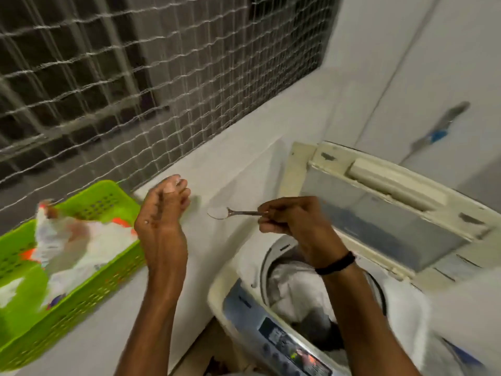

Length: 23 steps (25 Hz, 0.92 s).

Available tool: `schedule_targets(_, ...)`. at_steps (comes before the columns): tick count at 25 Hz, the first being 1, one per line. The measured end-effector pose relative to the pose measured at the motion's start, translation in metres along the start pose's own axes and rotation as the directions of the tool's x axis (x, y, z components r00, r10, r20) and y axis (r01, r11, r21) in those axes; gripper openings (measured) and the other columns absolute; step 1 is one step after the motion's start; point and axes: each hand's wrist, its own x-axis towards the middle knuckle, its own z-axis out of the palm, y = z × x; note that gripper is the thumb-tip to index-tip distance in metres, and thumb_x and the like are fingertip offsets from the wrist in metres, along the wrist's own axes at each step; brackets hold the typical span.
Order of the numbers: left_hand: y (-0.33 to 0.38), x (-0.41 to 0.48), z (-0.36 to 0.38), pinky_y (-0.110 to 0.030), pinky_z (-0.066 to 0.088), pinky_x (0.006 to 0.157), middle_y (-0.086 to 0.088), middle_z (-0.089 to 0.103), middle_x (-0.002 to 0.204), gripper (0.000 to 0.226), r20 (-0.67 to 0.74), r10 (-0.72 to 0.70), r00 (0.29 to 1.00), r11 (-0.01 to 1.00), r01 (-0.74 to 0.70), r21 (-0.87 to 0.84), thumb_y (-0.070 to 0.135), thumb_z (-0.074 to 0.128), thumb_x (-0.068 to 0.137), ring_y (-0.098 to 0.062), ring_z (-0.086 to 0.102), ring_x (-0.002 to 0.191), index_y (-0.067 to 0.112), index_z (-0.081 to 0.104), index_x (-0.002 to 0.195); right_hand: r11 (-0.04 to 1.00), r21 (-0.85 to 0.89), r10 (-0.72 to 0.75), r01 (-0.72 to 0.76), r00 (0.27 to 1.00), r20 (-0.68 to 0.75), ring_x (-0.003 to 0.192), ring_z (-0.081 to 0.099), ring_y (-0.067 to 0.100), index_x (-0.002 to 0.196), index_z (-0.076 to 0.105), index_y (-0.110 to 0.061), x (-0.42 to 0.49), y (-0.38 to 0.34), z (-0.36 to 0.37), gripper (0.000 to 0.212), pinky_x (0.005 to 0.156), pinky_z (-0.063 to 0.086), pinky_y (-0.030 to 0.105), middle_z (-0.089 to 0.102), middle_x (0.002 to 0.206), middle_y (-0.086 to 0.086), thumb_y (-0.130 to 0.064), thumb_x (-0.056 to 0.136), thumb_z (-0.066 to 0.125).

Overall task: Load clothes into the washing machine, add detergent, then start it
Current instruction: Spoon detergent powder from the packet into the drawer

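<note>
White tiled ledge under a netted window grille, and the washing machine (320,308) is sitting right against it with its lid (387,210) standing open. Clothes (295,291) are already lying in the drum, so loading looks pretty much done. Above the machine's left rim, the right hand (295,221) is pinching a spoon (230,213) by the handle, bowl pointing away toward the ledge; looks like some white powder is sitting in it, but it's blurry so I can't swear to that. The left hand (165,213) is hovering further left of the machine with fingers loosely curled, holding nothing. A green basket (89,283) with a crumpled white packet (78,245), probably the detergent, is resting on the ledge, well left of the machine. Risk from here: the spoon is riding outside the drum opening, so any tilt is dumping powder onto the ledge or the control panel (284,340) instead.
</note>
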Motion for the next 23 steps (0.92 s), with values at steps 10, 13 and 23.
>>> schedule_targets(10, -0.176, -0.046, 0.154, -0.035, 0.054, 0.094, -0.017, 0.071, 0.116, 0.039, 0.289, -0.638, 0.714, 0.764, 0.634, 0.123, 0.028, 0.052, 0.101, -0.03, 0.068, 0.109, -0.001, 0.062, 0.125, 0.98, 0.158, 0.19, -0.123, 0.825, -0.533, 0.078, 0.071, 0.032, 0.087, 0.073, 0.01, 0.0, 0.12, -0.192, 0.02, 0.067, 0.06, 0.03, 0.073, 0.083, 0.023, 0.016, 0.084, 0.054)
schedule_targets(13, -0.231, -0.06, 0.185, -0.036, 0.05, 0.1, -0.02, 0.064, 0.129, 0.047, 0.273, -0.813, 0.515, 0.574, 0.788, 0.224, 0.035, 0.051, 0.101, -0.029, 0.064, 0.114, 0.001, 0.057, 0.134, 0.976, -0.006, 0.16, -0.219, 0.735, -0.658, 0.085, 0.073, 0.026, 0.083, 0.08, -0.011, 0.013, 0.166, -0.233, 0.022, 0.082, 0.06, 0.04, 0.078, 0.084, 0.007, 0.002, 0.078, 0.064)
schedule_targets(23, -0.327, -0.076, 0.213, -0.043, 0.036, 0.115, -0.023, 0.044, 0.146, 0.069, 0.128, -0.978, 0.166, 0.183, 0.975, 0.127, 0.055, 0.051, 0.096, -0.036, 0.045, 0.134, 0.009, 0.042, 0.146, 0.69, -0.62, -0.122, -0.373, 0.784, -0.609, 0.106, 0.067, 0.03, 0.112, 0.073, -0.013, 0.034, 0.243, -0.242, 0.033, 0.098, 0.048, 0.034, 0.072, 0.114, 0.01, 0.0, 0.083, 0.064)
